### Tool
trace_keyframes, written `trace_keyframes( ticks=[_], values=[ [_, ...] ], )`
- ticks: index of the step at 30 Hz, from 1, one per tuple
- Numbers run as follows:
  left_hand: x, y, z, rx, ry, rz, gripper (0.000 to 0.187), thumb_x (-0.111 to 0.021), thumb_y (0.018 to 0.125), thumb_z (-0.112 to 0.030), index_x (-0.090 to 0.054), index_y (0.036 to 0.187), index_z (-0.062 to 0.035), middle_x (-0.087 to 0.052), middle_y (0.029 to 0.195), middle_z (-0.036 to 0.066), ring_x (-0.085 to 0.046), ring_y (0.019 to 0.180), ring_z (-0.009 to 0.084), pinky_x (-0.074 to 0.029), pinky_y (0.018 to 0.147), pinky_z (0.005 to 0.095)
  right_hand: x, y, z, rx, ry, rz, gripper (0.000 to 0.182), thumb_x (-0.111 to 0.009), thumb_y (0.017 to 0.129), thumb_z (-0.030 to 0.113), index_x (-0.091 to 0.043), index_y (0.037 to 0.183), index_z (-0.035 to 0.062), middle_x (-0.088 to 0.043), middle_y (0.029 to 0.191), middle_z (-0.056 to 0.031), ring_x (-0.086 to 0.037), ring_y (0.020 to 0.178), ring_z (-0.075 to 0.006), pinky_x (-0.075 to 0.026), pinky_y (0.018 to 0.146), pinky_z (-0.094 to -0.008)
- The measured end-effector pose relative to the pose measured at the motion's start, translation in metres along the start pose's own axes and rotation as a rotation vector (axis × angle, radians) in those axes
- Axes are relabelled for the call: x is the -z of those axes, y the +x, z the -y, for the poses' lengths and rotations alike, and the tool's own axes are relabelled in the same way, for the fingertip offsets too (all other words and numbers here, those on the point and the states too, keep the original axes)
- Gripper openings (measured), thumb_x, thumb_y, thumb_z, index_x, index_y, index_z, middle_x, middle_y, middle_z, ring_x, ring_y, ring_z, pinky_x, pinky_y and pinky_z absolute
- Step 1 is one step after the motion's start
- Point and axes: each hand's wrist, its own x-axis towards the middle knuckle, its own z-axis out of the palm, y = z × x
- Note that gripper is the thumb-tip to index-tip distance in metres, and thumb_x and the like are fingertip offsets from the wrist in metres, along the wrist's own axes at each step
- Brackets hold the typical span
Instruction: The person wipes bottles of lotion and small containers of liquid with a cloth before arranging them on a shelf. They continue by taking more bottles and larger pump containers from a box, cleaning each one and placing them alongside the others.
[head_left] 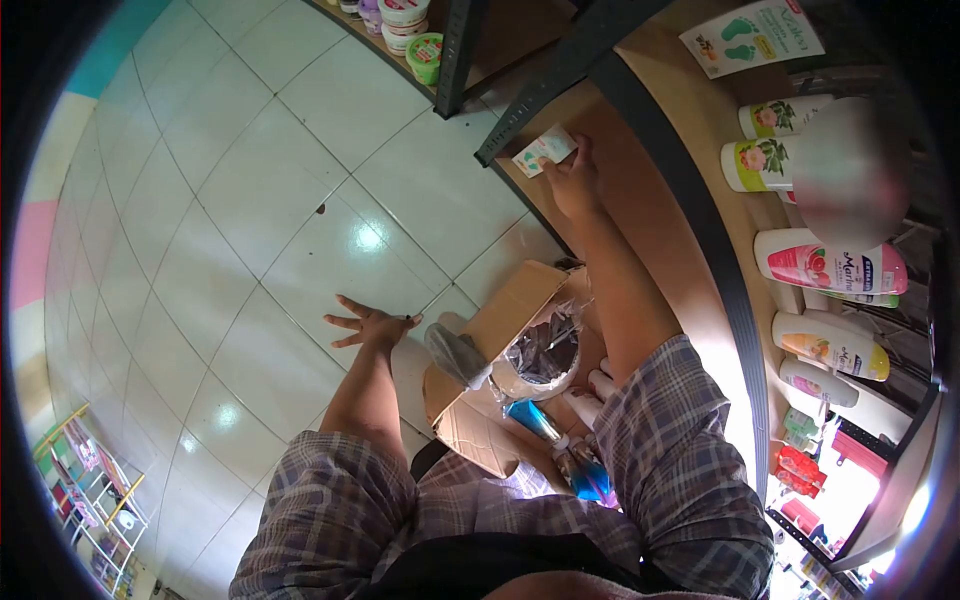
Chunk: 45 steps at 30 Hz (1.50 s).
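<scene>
My right hand (573, 182) grips a small white box with a green print (540, 155), low by the brown shelf board. Fingers spread and holding nothing, my left hand (372, 326) is over the tiled floor. Nearest to it is a grey cloth-like piece (455, 355) on the flap of an open cardboard box (530, 300). Inside that box are a clear-wrapped round container (540, 350), a shiny blue package (532, 418) and several white bottles or tubes, partly hidden by my right arm and leg.
Lotion bottles (825, 262) stand in a row on the shelf at right, beside a larger white packet with green footprints (752, 38). Dark metal shelf posts (462, 60) rise at the top, near some tubs (424, 58). A wire rack (95, 500) stands at lower left.
</scene>
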Motion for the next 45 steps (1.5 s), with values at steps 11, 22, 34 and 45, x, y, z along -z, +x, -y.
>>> trace_keyframes(
  ticks=[11, 22, 34, 45],
  values=[
    [-0.009, 0.002, 0.005, -0.001, 0.000, -0.061, 0.121, -0.077, 0.063, -0.065, -0.007, 0.154, -0.0290, 0.038, 0.149, 0.020, 0.039, 0.128, 0.0548, 0.004, 0.097, 0.0811, 0.172, -0.162, 0.257, 0.551, -0.161, 0.124, 0.032, -0.075, 0.080, 0.021, -0.062, 0.105, 0.0048, -0.057, 0.105, -0.0141, -0.062, 0.085, -0.0279, -0.050, 0.077, -0.0390],
    [-0.005, 0.001, 0.007, 0.002, 0.021, -0.039, 0.117, -0.077, 0.065, -0.064, -0.006, 0.154, -0.0335, 0.040, 0.148, 0.020, 0.042, 0.123, 0.0574, 0.004, 0.092, 0.0846, 0.255, -0.064, 0.351, 0.413, -1.130, -0.300, 0.065, -0.066, 0.086, 0.045, -0.044, 0.140, 0.0156, -0.055, 0.131, -0.0154, -0.050, 0.123, -0.0346, -0.039, 0.101, -0.0512],
    [0.005, -0.013, 0.004, 0.024, 0.049, 0.015, 0.123, -0.077, 0.067, -0.062, 0.005, 0.153, -0.0330, 0.043, 0.146, 0.016, 0.041, 0.124, 0.0574, -0.001, 0.093, 0.0852, 0.225, -0.040, 0.356, 0.176, -1.353, -0.276, 0.068, -0.069, 0.083, 0.033, -0.038, 0.142, 0.0174, -0.054, 0.134, -0.0106, -0.041, 0.132, -0.0326, -0.035, 0.102, -0.0570],
    [0.016, -0.008, 0.008, -0.001, -0.011, -0.006, 0.120, -0.077, 0.065, -0.063, -0.006, 0.154, -0.0271, 0.040, 0.148, 0.020, 0.039, 0.126, 0.0579, 0.008, 0.094, 0.0823, 0.224, -0.027, 0.351, 0.051, -1.272, -0.363, 0.061, -0.060, 0.090, 0.044, -0.039, 0.144, 0.0246, -0.063, 0.127, -0.0073, -0.027, 0.140, -0.0378, -0.021, 0.104, -0.0699]
  ],
)
